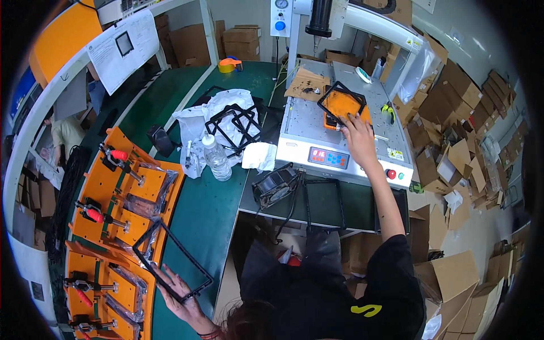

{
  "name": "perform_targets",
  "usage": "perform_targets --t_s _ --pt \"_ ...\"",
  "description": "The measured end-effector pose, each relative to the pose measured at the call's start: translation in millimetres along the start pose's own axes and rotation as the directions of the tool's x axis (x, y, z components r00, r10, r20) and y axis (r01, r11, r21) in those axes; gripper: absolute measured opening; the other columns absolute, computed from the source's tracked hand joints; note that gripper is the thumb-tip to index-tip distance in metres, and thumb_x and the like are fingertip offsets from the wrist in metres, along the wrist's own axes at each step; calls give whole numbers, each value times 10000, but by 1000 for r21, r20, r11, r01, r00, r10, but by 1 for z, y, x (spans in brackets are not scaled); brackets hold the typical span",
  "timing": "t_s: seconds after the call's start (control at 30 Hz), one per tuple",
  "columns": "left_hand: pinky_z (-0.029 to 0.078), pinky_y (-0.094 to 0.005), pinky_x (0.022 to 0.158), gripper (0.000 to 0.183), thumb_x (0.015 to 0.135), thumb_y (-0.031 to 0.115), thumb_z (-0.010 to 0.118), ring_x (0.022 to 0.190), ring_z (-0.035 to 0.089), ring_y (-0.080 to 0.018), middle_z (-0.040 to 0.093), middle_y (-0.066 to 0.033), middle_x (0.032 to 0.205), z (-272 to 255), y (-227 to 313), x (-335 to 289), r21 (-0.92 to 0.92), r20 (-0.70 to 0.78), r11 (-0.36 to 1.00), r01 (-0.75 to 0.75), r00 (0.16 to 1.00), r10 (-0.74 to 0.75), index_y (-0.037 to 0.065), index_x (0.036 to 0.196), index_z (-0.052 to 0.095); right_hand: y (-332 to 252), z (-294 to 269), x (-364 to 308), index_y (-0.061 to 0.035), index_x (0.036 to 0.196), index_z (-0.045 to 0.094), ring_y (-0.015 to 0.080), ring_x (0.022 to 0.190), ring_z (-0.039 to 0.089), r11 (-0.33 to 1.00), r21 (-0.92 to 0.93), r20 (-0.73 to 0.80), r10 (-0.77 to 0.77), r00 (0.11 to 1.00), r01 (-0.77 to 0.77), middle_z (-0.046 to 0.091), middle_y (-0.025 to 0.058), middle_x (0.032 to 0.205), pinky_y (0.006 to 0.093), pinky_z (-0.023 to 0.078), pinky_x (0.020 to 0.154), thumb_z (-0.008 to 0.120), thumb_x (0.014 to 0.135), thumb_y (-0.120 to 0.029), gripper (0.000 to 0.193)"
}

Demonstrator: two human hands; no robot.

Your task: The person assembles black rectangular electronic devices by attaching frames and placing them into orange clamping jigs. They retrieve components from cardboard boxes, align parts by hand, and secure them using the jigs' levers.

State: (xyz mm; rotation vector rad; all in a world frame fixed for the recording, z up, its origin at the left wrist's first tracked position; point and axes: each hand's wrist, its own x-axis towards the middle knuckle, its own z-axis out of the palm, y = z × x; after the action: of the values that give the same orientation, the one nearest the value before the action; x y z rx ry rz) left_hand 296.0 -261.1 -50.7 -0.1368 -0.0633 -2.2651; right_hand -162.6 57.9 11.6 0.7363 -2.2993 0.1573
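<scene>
In my left hand [180, 294] is a black rectangular frame [199, 268], its lower side gripped by the fingers, beside the orange clamping fixtures. My right hand [358, 139] reaches onto the machine's bed, with thumb and fingers closed at the near corner of a second black frame [325, 111]. That frame sits askew over an orange plate [360, 109]; whether it touches the plate I cannot tell. The orange fixtures [113, 221] at left carry red-handled toggle clamps [93, 215] and film-wrapped parts.
The dispensing machine's nozzle [317, 42] hangs behind the plate. A clear bottle [216, 158], white cloth [224, 101] and black frames [241, 126] occupy the green table. A black fan [277, 186] and another thin frame [343, 205] lie nearer me. Cardboard boxes [453, 266] crowd the right.
</scene>
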Motion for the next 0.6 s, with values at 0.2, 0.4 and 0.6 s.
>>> perform_targets --t_s 0.2,0.4,0.6 --pt "355 -538 1026 472 1003 228 270 1347 266 -262 248 24 1485 13 -45 24 -30 80 977 210 975 -207 168 1455 147 29 -36 2 -68 1168 589 328 1144 494 940 334 170 14 985 -71 565 166 1178 413 363 986 475 893 -86 298" --pt "389 -508 1011 467 1000 241 290 1331 297 -247 256 29 1480 16 -88 27 -60 -10 968 246 969 -247 135 1443 187 21 -36 13 -57 1101 615 314 1095 504 956 291 51 -55 997 38 586 133 1113 394 382 942 562 840 -130 276" --pt "407 -491 1000 464 999 241 295 1323 315 -234 257 45 1480 26 -114 31 1 -39 959 284 958 -283 135 1440 197 29 -42 31 -39 979 670 254 893 546 941 336 8 -55 998 49 584 83 865 380 396 867 615 785 -78 206"
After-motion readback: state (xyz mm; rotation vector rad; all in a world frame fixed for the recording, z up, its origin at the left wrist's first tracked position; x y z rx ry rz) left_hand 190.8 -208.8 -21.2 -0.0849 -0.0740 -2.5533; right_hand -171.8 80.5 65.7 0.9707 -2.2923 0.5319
